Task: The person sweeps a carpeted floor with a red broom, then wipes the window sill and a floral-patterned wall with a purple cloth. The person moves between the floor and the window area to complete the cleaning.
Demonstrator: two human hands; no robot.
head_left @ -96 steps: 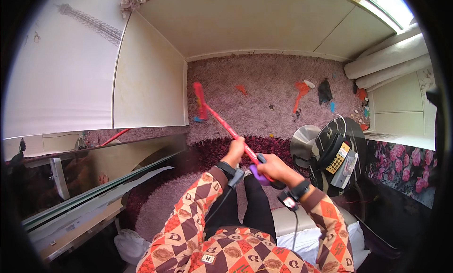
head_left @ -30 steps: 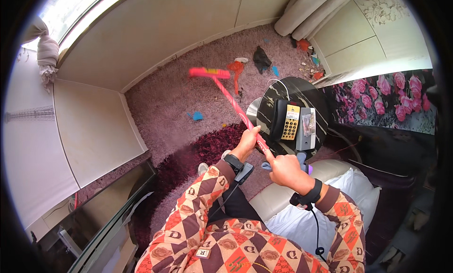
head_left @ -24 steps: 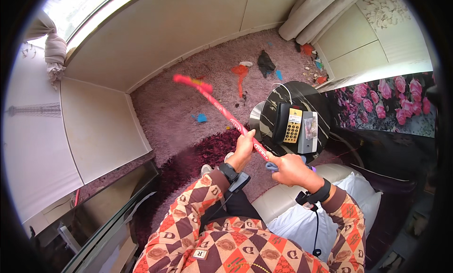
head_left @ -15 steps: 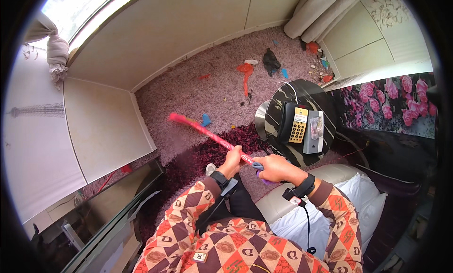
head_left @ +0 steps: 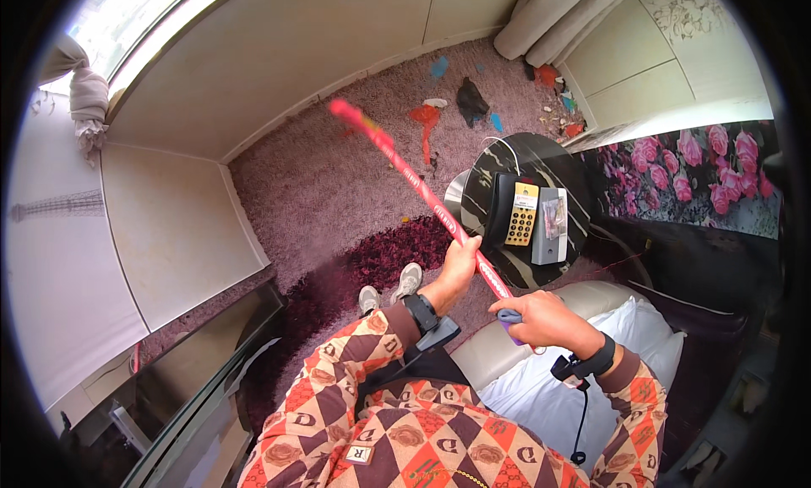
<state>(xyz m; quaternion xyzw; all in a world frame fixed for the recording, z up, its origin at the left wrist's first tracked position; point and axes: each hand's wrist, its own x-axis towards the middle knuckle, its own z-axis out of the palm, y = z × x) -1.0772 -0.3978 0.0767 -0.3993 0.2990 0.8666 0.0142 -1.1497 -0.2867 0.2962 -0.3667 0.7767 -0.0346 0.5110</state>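
Observation:
A long pink-red stick [head_left: 422,192], which looks like a broom handle, slants from my body toward the far carpet. Its bright pink far end is blurred, and I cannot make out any bristles. My left hand [head_left: 456,273] is wrapped round the shaft partway along. Closer to me, my right hand [head_left: 545,319] grips the grey and purple end. Past the stick, on the carpet [head_left: 296,184], lie a red scrap [head_left: 426,123], a crumpled black plastic bag [head_left: 471,102] and a blue scrap [head_left: 438,67].
A round black marbled table [head_left: 574,171] at the right bears a telephone [head_left: 521,216] and a grey box [head_left: 549,235]. Beside me are a pale cushioned seat [head_left: 486,357] and white bedding [head_left: 625,344]. More scraps [head_left: 564,108] lie in the far corner by the curtain [head_left: 549,19].
The stick's far end has swung away from me and slightly right. Both hands have moved right, with more space between them. A blue scrap near the stick has shifted toward the far wall.

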